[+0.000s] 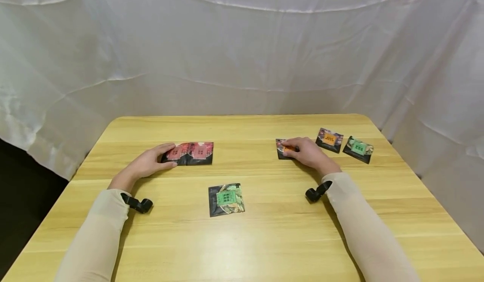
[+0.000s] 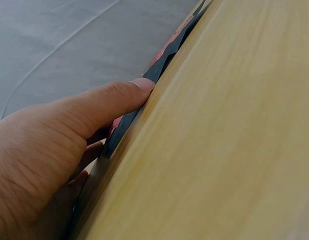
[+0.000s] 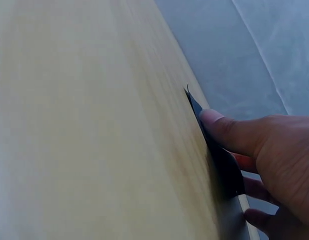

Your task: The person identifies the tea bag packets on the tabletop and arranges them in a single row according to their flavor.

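My left hand (image 1: 153, 160) lies on the left end of a pair of red-labelled black packets (image 1: 193, 153) on the wooden table (image 1: 264, 240). Its fingers rest flat on top and the thumb (image 2: 112, 102) presses the near edge of the red packets (image 2: 162, 55). My right hand (image 1: 308, 151) arches over a black packet with an orange label (image 1: 281, 148). Here the thumb (image 3: 229, 131) sits on the packet's edge (image 3: 217, 150) and the curled fingers on its far side pinch it.
A green-labelled packet (image 1: 226, 199) lies at the table's middle front. Another orange-labelled packet (image 1: 330, 140) and another green-labelled one (image 1: 358, 149) lie to the right of my right hand. White cloth hangs behind the table.
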